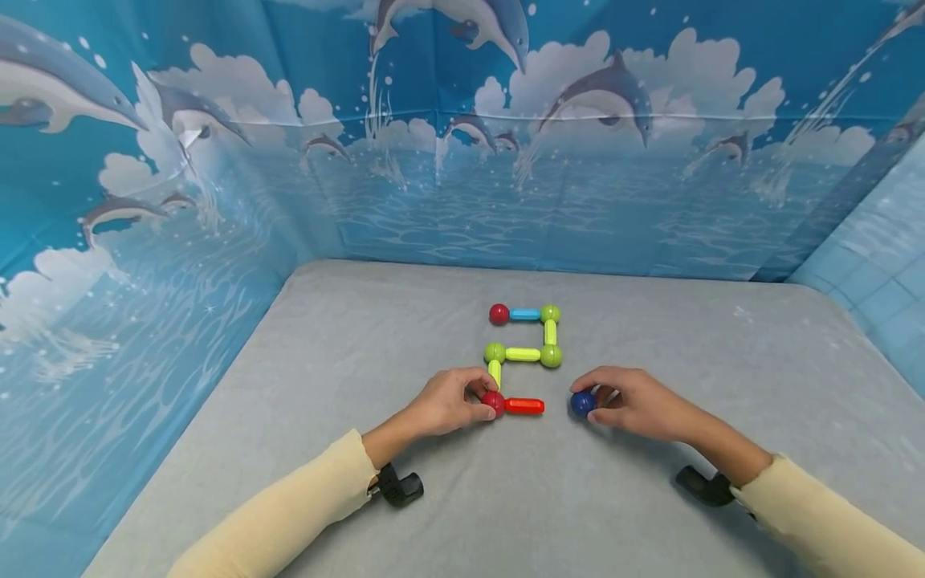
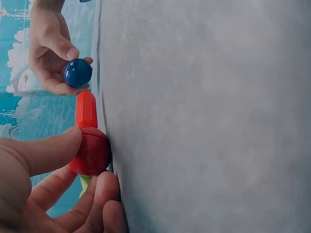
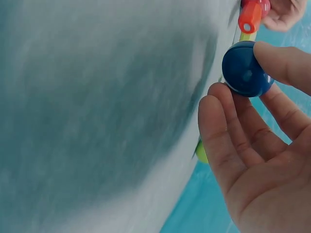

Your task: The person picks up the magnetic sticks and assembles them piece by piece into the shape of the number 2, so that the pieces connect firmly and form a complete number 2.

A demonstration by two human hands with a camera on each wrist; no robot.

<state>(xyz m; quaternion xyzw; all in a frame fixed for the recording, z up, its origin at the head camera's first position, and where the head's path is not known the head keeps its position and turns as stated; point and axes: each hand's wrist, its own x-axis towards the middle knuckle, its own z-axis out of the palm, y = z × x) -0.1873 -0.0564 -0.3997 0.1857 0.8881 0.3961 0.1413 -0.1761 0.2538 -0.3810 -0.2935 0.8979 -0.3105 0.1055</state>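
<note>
My left hand (image 1: 451, 401) pinches a red ball (image 1: 494, 404) at the near left corner of a chain of balls and rods. A red rod (image 1: 524, 406) sticks out from that ball to the right, its far end free. Across a small gap, my right hand (image 1: 639, 404) holds a dark blue ball (image 1: 583, 404) between thumb and fingers. In the left wrist view the blue ball (image 2: 77, 73) lies in line with the red rod (image 2: 86, 109). The right wrist view shows the thumb and fingers around the blue ball (image 3: 248, 69).
Behind the hands the chain continues with green balls (image 1: 552, 356), yellow-green rods (image 1: 523, 354), a light blue rod (image 1: 525, 314) and another red ball (image 1: 499, 314). A grey cloth (image 1: 405, 321) covers the table. Dolphin-print curtains (image 1: 462, 201) stand behind and at the sides.
</note>
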